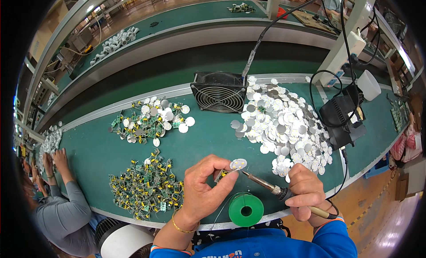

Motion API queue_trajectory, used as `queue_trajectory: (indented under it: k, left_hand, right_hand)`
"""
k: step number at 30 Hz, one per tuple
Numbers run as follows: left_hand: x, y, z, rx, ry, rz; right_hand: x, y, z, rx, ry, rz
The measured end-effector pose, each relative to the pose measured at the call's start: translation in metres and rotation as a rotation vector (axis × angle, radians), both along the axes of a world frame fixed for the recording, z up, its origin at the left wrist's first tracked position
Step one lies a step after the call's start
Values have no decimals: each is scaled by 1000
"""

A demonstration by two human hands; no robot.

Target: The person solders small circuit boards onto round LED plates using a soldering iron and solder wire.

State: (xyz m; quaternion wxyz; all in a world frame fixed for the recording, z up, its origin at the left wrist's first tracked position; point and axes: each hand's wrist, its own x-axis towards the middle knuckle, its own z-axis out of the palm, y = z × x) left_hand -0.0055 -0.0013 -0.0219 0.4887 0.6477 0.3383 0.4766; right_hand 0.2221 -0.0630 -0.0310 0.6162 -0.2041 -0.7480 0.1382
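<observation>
Between the thumb and fingers of my left hand (205, 189) is a round white LED board (238, 164). A small circuit board (220, 175) shows in the same pinch, partly hidden by the fingers. My right hand (306, 191) is closed round the handle of a soldering iron (271, 187). Its tip is at the lower right rim of the LED board; whether it touches, I cannot tell. Below them, at the bench's near edge, lies a green spool (246, 209) with thin solder wire leading off to the left.
Small circuit boards (144, 189) lie heaped left of my hand, with boards joined to discs (153, 118) behind. A big heap of white discs (288, 125) spreads right of a black fan (219, 93). A black soldering-iron stand (339, 111) sits far right. A co-worker (64, 213) works at left.
</observation>
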Motion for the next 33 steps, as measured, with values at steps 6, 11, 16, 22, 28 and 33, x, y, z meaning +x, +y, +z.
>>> queue_trajectory:
  k: [6,11,16,22,28,33]
  left_hand:
    - [0,-1,0,47,13,2]
    - [1,-1,1,33,15,-3]
    - [3,0,-2,-43,-25,-22]
    - [-2,-2,0,-124,-55,-34]
    - [0,-2,-1,-161,-49,-71]
    - [-1,-3,5,-242,-84,-89]
  right_hand:
    - [0,-2,1,-15,-17,-9]
    - [2,-2,2,-19,-9,22]
    - [4,-4,9,-73,71,-3]
    - [10,-10,38,-118,19,-57]
    - [-3,0,38,-108,50,-58]
    - [-7,1,34,-85,63,-82]
